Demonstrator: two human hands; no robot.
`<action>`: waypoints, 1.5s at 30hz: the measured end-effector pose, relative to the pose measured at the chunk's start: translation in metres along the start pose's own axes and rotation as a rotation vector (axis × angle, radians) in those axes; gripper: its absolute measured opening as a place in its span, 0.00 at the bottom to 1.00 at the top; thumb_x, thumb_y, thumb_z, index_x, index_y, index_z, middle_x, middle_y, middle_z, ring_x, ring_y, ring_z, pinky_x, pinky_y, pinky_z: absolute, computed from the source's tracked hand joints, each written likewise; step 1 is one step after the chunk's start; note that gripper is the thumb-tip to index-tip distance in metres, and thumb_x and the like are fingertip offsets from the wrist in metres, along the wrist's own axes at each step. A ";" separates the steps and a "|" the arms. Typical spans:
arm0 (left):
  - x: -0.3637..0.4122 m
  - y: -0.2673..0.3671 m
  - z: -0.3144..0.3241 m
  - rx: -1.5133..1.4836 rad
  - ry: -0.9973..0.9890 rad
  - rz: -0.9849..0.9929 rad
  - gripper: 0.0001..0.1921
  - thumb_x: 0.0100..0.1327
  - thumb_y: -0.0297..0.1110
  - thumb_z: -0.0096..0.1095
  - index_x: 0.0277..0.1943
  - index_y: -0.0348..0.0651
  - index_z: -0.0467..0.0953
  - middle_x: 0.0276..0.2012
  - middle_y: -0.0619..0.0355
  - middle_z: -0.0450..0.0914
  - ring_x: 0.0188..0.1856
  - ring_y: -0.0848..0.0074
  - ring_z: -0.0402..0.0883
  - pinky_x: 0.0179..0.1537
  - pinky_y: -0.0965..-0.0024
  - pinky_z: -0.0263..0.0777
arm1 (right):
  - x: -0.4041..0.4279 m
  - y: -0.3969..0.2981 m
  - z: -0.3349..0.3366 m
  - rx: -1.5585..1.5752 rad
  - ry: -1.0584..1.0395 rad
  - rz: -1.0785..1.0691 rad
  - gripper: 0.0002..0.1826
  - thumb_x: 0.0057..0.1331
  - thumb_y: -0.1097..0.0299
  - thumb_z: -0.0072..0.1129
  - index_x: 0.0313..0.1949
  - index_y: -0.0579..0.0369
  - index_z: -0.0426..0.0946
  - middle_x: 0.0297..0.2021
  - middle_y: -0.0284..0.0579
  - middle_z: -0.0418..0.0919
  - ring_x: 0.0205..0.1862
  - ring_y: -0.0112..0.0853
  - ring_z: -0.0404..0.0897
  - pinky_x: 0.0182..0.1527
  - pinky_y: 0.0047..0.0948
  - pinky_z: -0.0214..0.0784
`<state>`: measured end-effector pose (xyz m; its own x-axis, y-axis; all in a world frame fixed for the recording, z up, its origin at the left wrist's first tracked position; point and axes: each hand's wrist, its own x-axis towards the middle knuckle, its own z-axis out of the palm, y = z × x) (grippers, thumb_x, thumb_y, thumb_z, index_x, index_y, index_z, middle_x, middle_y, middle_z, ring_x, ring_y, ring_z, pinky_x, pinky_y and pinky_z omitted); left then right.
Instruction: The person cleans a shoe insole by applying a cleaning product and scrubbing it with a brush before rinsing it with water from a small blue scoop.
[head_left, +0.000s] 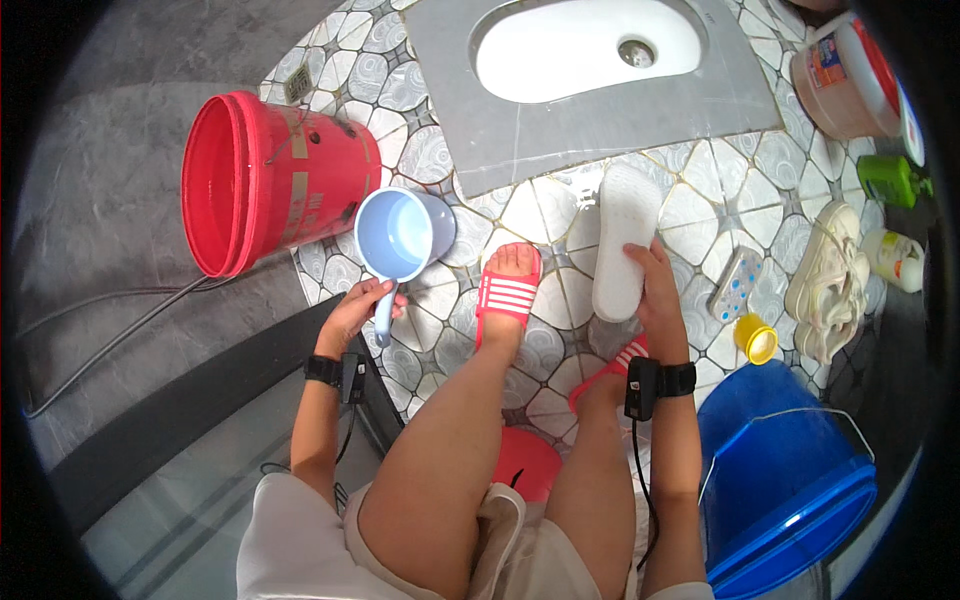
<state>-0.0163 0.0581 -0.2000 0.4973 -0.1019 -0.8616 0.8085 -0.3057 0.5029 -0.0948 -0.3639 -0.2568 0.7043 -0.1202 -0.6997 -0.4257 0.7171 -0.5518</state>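
My left hand (365, 309) grips the handle of a light blue plastic dipper (397, 232), whose open top faces up and shows a pale inside. In my right hand (657, 277) is a white shoe insole (624, 232), held by its side near the lower end, above the tiled floor. To the right of that hand lie a scrub brush with blue dots (737, 285) and a small yellow cup (756, 339) with pale contents. A pair of cream shoes (829, 281) rests further right.
Red bucket (315, 176) at left; blue bucket (787, 480) with wire handle at lower right. A squat toilet (592, 49) is set in the floor ahead. A lidded tub (844, 82), a green bottle (889, 181) and a white bottle (894, 260) stand along the right.
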 end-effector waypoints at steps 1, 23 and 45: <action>0.007 -0.006 -0.002 0.012 -0.080 0.028 0.18 0.64 0.46 0.50 0.43 0.37 0.71 0.23 0.60 0.74 0.22 0.78 0.71 0.26 0.76 0.65 | 0.000 0.001 -0.001 -0.001 0.005 0.001 0.18 0.59 0.72 0.53 0.49 0.59 0.67 0.40 0.41 0.75 0.40 0.28 0.75 0.43 0.27 0.69; 0.027 0.112 0.184 0.613 -0.032 0.722 0.15 0.61 0.40 0.58 0.32 0.34 0.74 0.13 0.67 0.67 0.13 0.87 0.60 0.15 0.80 0.52 | 0.013 -0.005 -0.017 0.095 -0.003 -0.235 0.14 0.65 0.69 0.51 0.47 0.63 0.70 0.39 0.39 0.77 0.40 0.23 0.75 0.44 0.23 0.68; 0.016 0.142 0.248 0.931 0.019 0.796 0.22 0.58 0.50 0.59 0.35 0.33 0.74 0.11 0.49 0.70 0.14 0.61 0.71 0.20 0.66 0.63 | 0.002 -0.022 0.000 0.555 0.152 -0.122 0.17 0.62 0.74 0.53 0.49 0.63 0.64 0.46 0.46 0.73 0.44 0.31 0.75 0.48 0.29 0.69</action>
<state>0.0288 -0.2216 -0.1594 0.7608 -0.5581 -0.3312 -0.2529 -0.7250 0.6406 -0.0834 -0.3801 -0.2459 0.6226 -0.2926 -0.7258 0.0439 0.9391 -0.3409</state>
